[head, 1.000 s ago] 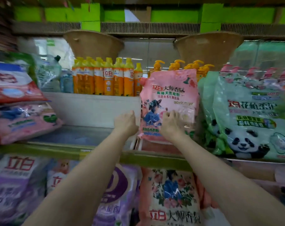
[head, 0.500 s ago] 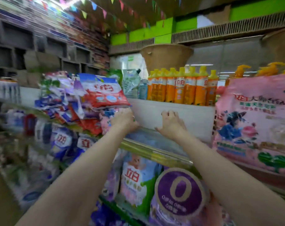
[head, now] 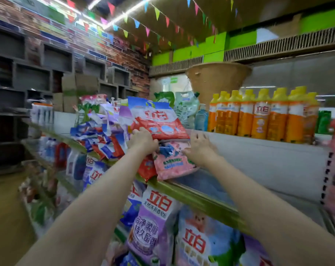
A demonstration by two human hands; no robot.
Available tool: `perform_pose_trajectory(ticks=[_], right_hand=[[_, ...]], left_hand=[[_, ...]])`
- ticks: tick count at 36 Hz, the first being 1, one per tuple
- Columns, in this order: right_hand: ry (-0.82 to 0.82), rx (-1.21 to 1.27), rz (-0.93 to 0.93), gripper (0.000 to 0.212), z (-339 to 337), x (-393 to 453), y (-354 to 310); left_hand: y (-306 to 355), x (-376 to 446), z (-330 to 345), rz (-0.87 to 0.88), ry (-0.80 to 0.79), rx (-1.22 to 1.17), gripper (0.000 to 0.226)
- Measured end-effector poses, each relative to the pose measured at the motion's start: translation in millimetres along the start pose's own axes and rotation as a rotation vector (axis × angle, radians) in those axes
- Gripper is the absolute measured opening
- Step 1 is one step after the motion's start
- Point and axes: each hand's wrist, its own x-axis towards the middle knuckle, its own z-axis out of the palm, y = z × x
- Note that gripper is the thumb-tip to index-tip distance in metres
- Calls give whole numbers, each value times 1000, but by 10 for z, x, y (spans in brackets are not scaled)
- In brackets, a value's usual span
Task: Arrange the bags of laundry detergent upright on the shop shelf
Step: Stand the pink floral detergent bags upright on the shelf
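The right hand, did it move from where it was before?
Yes. The right hand went left along the shelf, away from the orange bottles, onto the pink bag.

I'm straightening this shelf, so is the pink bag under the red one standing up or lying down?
Lying down. The pink bag lies tilted under the red bag, its end overhanging the shelf edge.

both arms outstretched, left hand (head: 142,140) curled, right hand (head: 200,148) spread
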Motion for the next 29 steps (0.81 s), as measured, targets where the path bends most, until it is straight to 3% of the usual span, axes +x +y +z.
perform_pose_trajectory(ticks=[6,19,21,25,27,29], right_hand=[[15,-29,15,61,135,367,-142],[1,101,144,56,377,676,-9],[-19,167,184,55,385,690,33],[-23,335,244,47,326,673,105],[-4,453,308,52,253,656,172],[29,611,344,56,198,654,286]], left_hand=[[-67,524,97,-33,-31,-145,80],[-32,981,302,-153,-34,-572,76],[1,988,291,-182,-19,-667,67],[118,907,246,-152,64,-858,28],[210,857,212,-114,47,-972,6],[317,835,198,-62,-22,-1079,15]])
